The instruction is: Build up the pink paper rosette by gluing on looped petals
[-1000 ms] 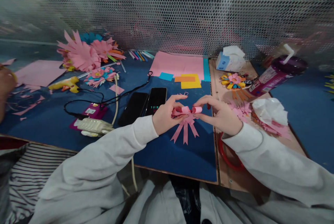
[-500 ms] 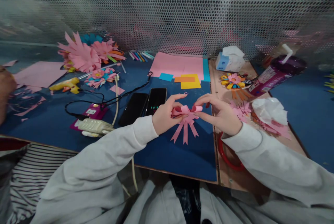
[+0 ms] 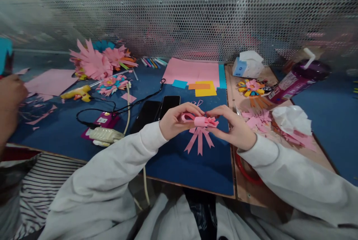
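Observation:
A pink paper flower with curled loops on top and notched ribbon tails hanging below is held up over the blue table. My left hand pinches its left side, thumb below and fingers above. On the right side, my right hand has thumb and fingertips against the small fringed part of the flower. Both hands are closed on it, and their fingertips nearly meet at the top.
Two phones, a purple adapter and cables lie left. Further left are a yellow glue gun, paper flowers and another person's hand. At right stand a purple bottle and tissue box.
The flower has turned, so a loop and the fringed part now face me. My fingertips have come closer together. The other person's hand has come further into view with a blue piece.

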